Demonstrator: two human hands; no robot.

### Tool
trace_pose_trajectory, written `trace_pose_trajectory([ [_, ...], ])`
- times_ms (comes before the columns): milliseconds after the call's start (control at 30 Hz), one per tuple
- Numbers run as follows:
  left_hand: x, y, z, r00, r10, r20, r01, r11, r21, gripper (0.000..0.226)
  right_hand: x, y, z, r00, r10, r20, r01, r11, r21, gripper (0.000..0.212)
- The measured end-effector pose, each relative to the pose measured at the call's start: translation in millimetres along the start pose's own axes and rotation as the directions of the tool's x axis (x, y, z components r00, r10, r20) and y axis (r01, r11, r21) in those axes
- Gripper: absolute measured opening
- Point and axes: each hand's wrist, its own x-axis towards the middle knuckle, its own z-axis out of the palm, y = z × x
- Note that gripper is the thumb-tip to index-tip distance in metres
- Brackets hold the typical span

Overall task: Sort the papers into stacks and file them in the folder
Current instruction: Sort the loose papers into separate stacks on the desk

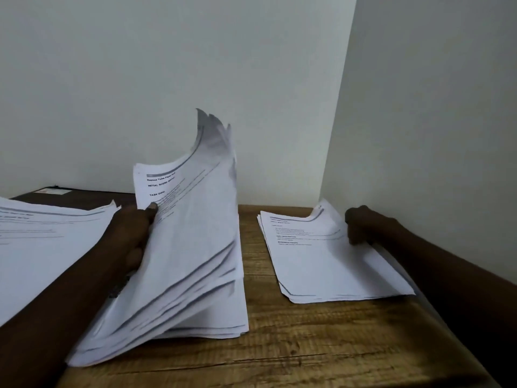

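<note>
Left hand: grips the middle sheaf, thumb on the printed face and fingers behind; the near-left side is raised, so the sheets stand fanned and bowed.
Middle sheaf: its right-hand edge rests on the table; lower sheets are splaying out of line.
Right hand: fingers curled over the far edge of the right stack, with the top sheet's corner bowed up against them. I read this as a grip, though the underside is hidden.
Right stack: flat on the table, just beside the wall and apart from the middle sheaf.
Left stack: lies behind the left forearm.
Folder: dark, at the table's back left, partly under the left stack. Well apart from the right hand, near the left.
Step in hand (judgement): sorting, with one sheet being settled on the right stack.
Advice: square that sheet to the edges beneath before letting go. Keep the thumb firm on the sheaf so that only one page is freed. Lower the fan before it slides off.
</note>
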Motion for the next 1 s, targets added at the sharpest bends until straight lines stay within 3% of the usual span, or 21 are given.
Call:
trace_pose_trajectory([
  [100,-12,3,10,1.0,-0.007,-0.005,0.007,1.0,0.002,0.029,-2,-5,11,0.998,0.037,-0.042,-0.039,0.998,-0.054,0.043],
  [233,-7,0,16,0.997,0.08,-0.002,-0.08,0.996,0.038,0.027,-2,-12,14,0.98,-0.006,-0.197,-0.009,0.997,-0.074,0.037],
  [300,-6,-1,16,0.994,0.111,-0.009,-0.111,0.993,0.03,0.027,-4,-26,5,0.954,-0.08,-0.288,0.122,0.984,0.133,0.033],
  [333,-5,-1,17,0.992,0.126,-0.012,-0.125,0.992,0.022,0.026,-7,-36,0,0.954,-0.114,-0.277,0.216,0.902,0.373,0.033],
  [400,-6,-1,18,0.99,0.138,-0.03,-0.137,0.99,0.02,0.024,-21,-60,-13,0.95,-0.254,-0.183,0.293,0.515,0.806,0.041],
  [433,-7,0,18,0.991,0.134,-0.027,-0.134,0.991,0.011,0.023,-28,-70,-18,0.94,-0.305,-0.155,0.263,0.357,0.896,0.047],
  [467,-9,1,19,0.991,0.132,-0.02,-0.132,0.991,0.004,0.022,-34,-80,-20,0.934,-0.325,-0.146,0.242,0.276,0.93,0.051],
  [600,-12,2,18,0.991,0.132,-0.013,-0.132,0.991,-0.023,0.025,-34,-104,1,0.937,-0.227,-0.267,0.313,0.201,0.928,0.037],
  [700,-14,2,20,0.992,0.124,0.018,-0.124,0.992,-0.029,0.022,-29,-106,14,0.945,-0.187,-0.269,0.296,0.132,0.946,0.036],
  [933,-18,11,18,0.985,0.055,0.164,-0.049,0.998,-0.038,0.031,-31,-99,17,0.936,-0.106,-0.337,0.348,0.117,0.93,0.033],
  [1000,-17,10,18,0.987,0.063,0.151,-0.059,0.998,-0.032,0.034,-32,-96,18,0.94,-0.158,-0.303,0.312,0.037,0.949,0.029],
])
